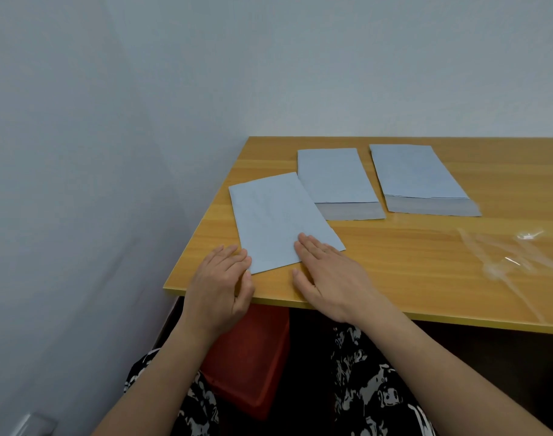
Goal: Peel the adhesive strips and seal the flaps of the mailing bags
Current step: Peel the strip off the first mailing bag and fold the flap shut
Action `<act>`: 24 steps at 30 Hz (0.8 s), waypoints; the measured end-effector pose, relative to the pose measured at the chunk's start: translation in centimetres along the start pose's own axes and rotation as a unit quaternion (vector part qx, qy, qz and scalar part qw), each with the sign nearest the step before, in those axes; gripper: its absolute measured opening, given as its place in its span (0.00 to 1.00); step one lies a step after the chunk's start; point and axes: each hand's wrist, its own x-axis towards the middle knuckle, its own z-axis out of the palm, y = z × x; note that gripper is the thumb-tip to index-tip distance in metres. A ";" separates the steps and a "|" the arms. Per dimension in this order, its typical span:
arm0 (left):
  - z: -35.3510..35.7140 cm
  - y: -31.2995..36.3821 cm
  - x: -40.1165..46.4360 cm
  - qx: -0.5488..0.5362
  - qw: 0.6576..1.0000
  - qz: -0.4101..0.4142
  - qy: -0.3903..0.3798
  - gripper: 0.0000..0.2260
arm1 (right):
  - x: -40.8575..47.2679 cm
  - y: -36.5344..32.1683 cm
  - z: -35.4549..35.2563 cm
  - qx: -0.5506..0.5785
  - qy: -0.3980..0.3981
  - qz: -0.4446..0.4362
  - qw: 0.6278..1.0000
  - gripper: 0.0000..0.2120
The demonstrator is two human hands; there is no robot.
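A pale blue mailing bag (278,215) lies flat and slightly turned near the table's front left corner. My right hand (328,272) rests flat on its near right corner with straight fingers. At the bag's near left corner, my left hand (221,284) touches the edge with its fingertips, fingers relaxed. Behind it lie two more blue bags, the middle one (334,180) and the right one (416,174), each with its flap end toward me showing a greyer band.
The wooden table (426,278) ends at a front edge just under my hands and a left edge beside the wall. Crumpled clear peeled strips (507,256) lie at the right. A red object (246,360) sits under the table above my patterned lap.
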 end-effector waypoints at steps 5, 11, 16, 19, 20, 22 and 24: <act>0.0 -0.1 0.0 -0.009 1.000 0.000 0.006 0.19 | -0.3 1.9 -0.5 0.003 0.003 0.026 1.000 0.29; 0.4 -0.3 0.1 0.004 1.000 0.001 0.011 0.20 | -0.6 2.6 -0.7 -0.016 0.019 0.064 0.998 0.29; 0.0 1.1 1.3 0.068 0.997 -0.018 0.022 0.22 | -0.6 2.5 -0.5 -0.031 0.008 0.100 0.994 0.33; 0.1 3.2 2.3 0.077 0.997 -0.012 -0.003 0.23 | -0.5 2.7 -0.5 -0.027 0.005 0.098 0.995 0.33; 0.3 4.1 2.7 0.058 0.998 0.000 -0.030 0.25 | -0.5 2.7 -0.4 -0.024 0.007 0.096 0.995 0.33; 1.0 5.5 3.2 0.005 0.993 0.013 -0.117 0.29 | -0.5 2.8 -0.4 -0.010 0.010 0.092 0.996 0.31; 1.7 6.0 3.6 -0.010 0.978 0.011 -0.209 0.29 | -0.6 2.9 -0.4 0.002 0.010 0.090 0.996 0.29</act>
